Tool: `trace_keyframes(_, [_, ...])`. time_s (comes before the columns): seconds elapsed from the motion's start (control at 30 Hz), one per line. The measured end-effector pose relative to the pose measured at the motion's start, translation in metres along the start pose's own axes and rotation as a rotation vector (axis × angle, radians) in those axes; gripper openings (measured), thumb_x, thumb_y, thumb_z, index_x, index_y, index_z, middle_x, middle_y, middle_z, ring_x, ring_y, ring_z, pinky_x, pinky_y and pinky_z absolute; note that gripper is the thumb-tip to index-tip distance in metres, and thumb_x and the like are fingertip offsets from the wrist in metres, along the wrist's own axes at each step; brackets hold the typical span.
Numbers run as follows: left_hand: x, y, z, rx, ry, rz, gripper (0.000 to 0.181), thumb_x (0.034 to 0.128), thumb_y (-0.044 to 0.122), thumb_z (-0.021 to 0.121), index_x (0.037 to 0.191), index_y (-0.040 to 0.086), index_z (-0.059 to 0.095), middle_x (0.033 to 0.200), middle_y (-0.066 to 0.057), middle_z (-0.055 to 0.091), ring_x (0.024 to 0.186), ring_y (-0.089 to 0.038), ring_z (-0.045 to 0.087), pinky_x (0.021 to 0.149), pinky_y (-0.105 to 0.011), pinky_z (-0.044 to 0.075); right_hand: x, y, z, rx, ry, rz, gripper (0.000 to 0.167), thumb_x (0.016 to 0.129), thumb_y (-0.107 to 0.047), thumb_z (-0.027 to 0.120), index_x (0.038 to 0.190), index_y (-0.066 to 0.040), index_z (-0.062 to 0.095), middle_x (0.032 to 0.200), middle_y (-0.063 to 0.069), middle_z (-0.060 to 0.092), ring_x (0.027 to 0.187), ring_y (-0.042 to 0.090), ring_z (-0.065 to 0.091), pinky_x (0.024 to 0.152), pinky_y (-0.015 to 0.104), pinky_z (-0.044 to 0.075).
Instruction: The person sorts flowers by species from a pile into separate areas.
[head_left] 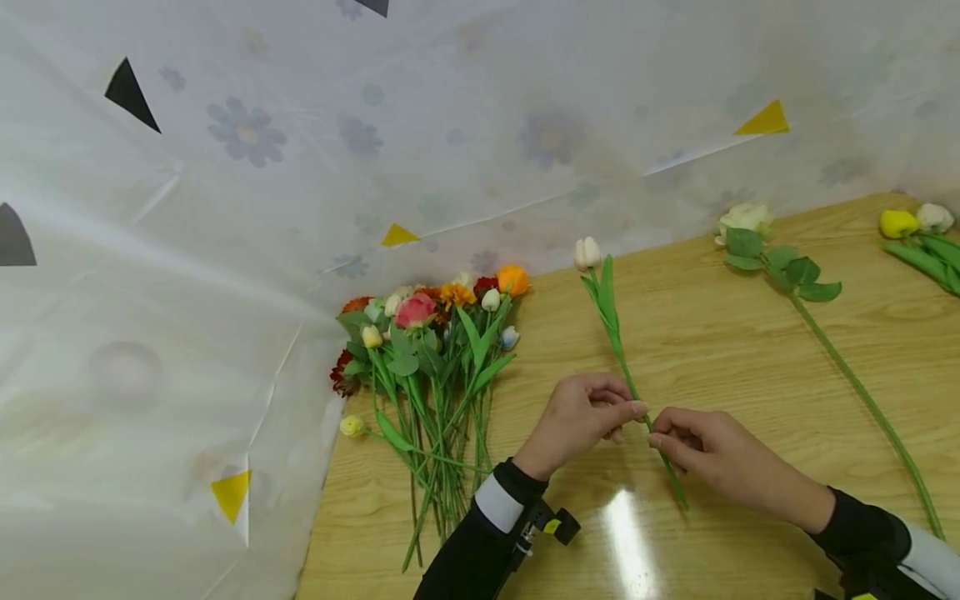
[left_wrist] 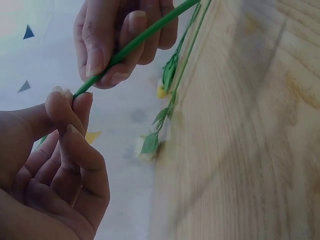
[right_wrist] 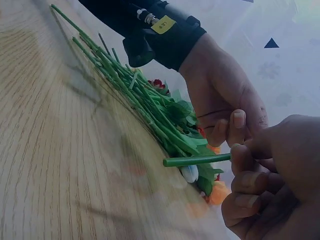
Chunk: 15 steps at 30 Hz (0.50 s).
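A tulip with pale pinkish-white blooms (head_left: 587,253) is held above the wooden table by both hands. My left hand (head_left: 581,417) pinches its green stem (head_left: 630,379) between thumb and fingertips, about midway down. Just below, the right hand (head_left: 723,454) pinches the same stem, close beside the left fingertips. In the left wrist view the stem (left_wrist: 145,35) runs through the fingers of both hands. The cut lower end of the stem (right_wrist: 195,160) sticks out past the right fingers in the right wrist view.
A pile of mixed artificial flowers (head_left: 427,358) lies on the table (head_left: 555,533) to the left, stems toward me. A white rose (head_left: 744,221) on a long stem lies to the right. Yellow and white tulips (head_left: 918,229) lie at the far right. Patterned sheeting (head_left: 450,125) hangs behind.
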<state>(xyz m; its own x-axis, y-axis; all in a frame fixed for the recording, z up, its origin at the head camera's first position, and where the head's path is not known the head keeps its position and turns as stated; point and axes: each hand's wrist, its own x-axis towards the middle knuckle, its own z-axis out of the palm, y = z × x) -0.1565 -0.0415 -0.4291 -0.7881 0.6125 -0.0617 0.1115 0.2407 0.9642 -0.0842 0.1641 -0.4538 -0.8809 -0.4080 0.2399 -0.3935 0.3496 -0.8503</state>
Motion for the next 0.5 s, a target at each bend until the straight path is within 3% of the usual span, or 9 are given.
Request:
trace_keyframes(0.17, [-0.002,-0.003,0.002,0.001,-0.020,-0.004,0.017,0.0935,0.031,0.070,0.104,0.017,0.071,0.090,-0.001,0.075,0.077,-0.047,0.066,0.067,-0.056,0.055,-0.006,0.003,-0.003,-0.026,0.032,0.024,0.013,0.102,-0.008,0.055,0.094,-0.016,0.062,0.063,-0.012,0.051,0.047,-0.001,0.037,0.044,0.020,0.035])
trace_keyframes(0.27, [-0.006,-0.006,-0.003,0.036,-0.026,-0.007,0.025,0.0941,0.034,0.069,0.115,0.021,0.070,0.097,0.003,0.074,0.080,-0.042,0.068,0.068,-0.050,0.057,-0.012,0.010,-0.012,-0.103,0.085,0.044,0.014,0.101,-0.007,0.056,0.092,-0.016,0.063,0.063,-0.014,0.050,0.047,-0.001,0.038,0.044,0.019,0.036])
trace_keyframes(0.37, [-0.011,-0.012,-0.015,0.084,0.009,-0.008,0.027,0.0944,0.035,0.068,0.119,0.024,0.069,0.101,0.007,0.072,0.080,-0.039,0.069,0.067,-0.047,0.057,-0.021,0.021,-0.032,-0.199,0.138,0.089,0.013,0.101,-0.007,0.057,0.092,-0.013,0.064,0.064,-0.013,0.050,0.049,0.001,0.040,0.044,0.021,0.035])
trace_keyframes(0.5, [-0.022,-0.022,-0.042,0.123,0.094,-0.014,0.024,0.0955,0.034,0.067,0.118,0.025,0.070,0.102,0.000,0.071,0.079,-0.039,0.068,0.067,-0.050,0.057,-0.036,0.040,-0.072,-0.422,0.217,0.212,0.016,0.103,-0.011,0.053,0.093,-0.006,0.066,0.064,-0.007,0.052,0.049,0.001,0.039,0.044,0.023,0.032])
